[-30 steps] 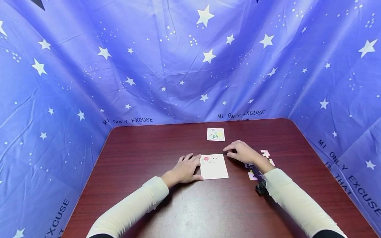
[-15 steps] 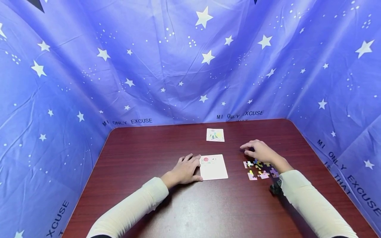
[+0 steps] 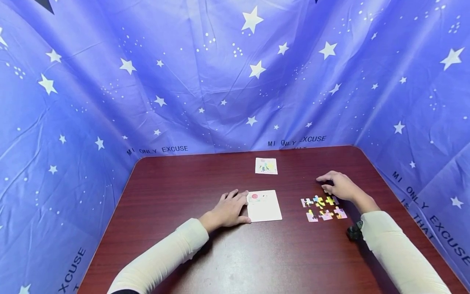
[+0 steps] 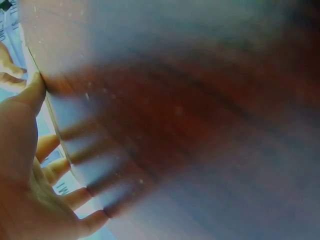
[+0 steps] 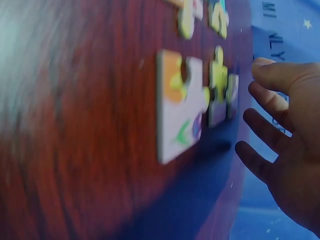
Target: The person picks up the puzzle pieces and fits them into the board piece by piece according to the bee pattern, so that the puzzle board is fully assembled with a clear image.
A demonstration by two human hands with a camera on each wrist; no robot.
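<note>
My left hand [image 3: 228, 209] rests at the left edge of a square white puzzle board [image 3: 265, 210], fingers spread and touching its side and the table. A red circle and small drawings show along the board's far part. Beyond the far row of loose jigsaw pieces [image 3: 326, 214], at the right, is my right hand [image 3: 343, 188], its fingers loosely bent. Nothing shows between those fingers in the right wrist view, where a corner jigsaw piece [image 5: 175, 125] lies flat and apart from the hand. The hand partly hides the far right piece in the head view.
A small picture card [image 3: 266, 166] lies behind the board on the dark red table [image 3: 205, 175]. Blue star-printed curtains [image 3: 205, 81] surround the table's back and sides. A black wrist device [image 3: 354, 232] hangs by the right sleeve.
My right hand has moved rightward from beside the board, over the jigsaw pieces, to their far right, uncovering most of them. The left hand and board stay put.
</note>
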